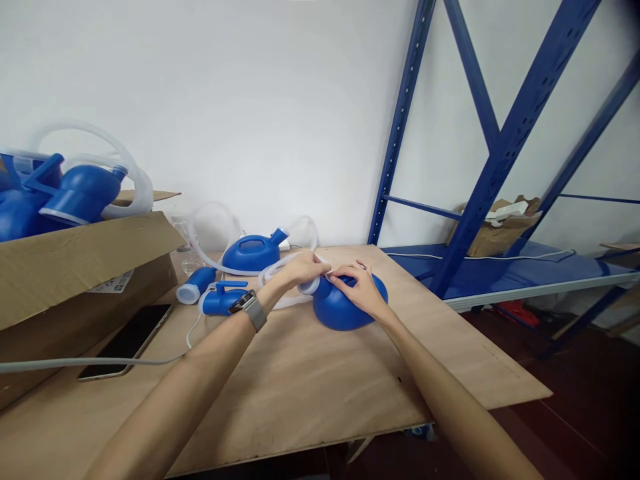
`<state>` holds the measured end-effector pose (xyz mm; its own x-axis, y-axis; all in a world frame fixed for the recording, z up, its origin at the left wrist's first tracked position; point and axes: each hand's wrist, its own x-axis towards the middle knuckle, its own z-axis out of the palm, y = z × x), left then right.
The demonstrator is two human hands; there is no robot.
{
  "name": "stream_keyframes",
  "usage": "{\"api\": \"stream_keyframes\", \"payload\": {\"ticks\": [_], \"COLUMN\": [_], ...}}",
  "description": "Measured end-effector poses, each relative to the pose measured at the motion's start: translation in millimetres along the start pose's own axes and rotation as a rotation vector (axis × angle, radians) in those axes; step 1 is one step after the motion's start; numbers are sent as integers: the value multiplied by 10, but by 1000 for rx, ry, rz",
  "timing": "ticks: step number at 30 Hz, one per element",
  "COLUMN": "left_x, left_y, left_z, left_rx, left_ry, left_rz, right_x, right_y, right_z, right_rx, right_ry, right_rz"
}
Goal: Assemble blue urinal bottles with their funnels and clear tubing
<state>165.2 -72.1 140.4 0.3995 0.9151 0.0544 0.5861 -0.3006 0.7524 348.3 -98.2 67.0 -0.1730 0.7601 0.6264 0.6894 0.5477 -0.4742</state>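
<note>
A blue plastic urinal bottle (345, 313) lies on the wooden table in front of me, its neck and pale mouth ring pointing left. My left hand (304, 268) is closed in a pinch just above that neck. From the right, my right hand (361, 288) reaches over the bottle, thumb and fingertips pinched close to the left fingertips. What the two pinches hold is too small and covered to make out. A coiled white hose (280, 269) lies beside and partly behind my left hand.
Left on the table (300, 387) are another blue urinal bottle (253, 255), two blue cup-shaped pieces (199, 285), a phone (127, 340) and a cable. An open carton (90, 267) holds more blue bottles. A blue rack (485, 193) with a box (500, 230) stands right.
</note>
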Motion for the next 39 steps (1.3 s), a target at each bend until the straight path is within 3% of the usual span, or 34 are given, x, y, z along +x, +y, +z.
{"api": "stream_keyframes", "payload": {"ticks": [7, 30, 36, 39], "left_x": [-58, 58, -13, -134], "left_y": [47, 49, 16, 20], "left_z": [-1, 74, 135, 91], "left_rx": [59, 224, 291, 408], "left_ry": [15, 115, 163, 279], "left_rz": [3, 8, 40, 134], "right_x": [0, -25, -36, -37], "right_y": [-17, -19, 2, 1], "right_z": [-9, -51, -31, -14], "right_rx": [11, 25, -61, -93], "right_ry": [4, -70, -75, -64], "right_rz": [66, 41, 7, 4]}}
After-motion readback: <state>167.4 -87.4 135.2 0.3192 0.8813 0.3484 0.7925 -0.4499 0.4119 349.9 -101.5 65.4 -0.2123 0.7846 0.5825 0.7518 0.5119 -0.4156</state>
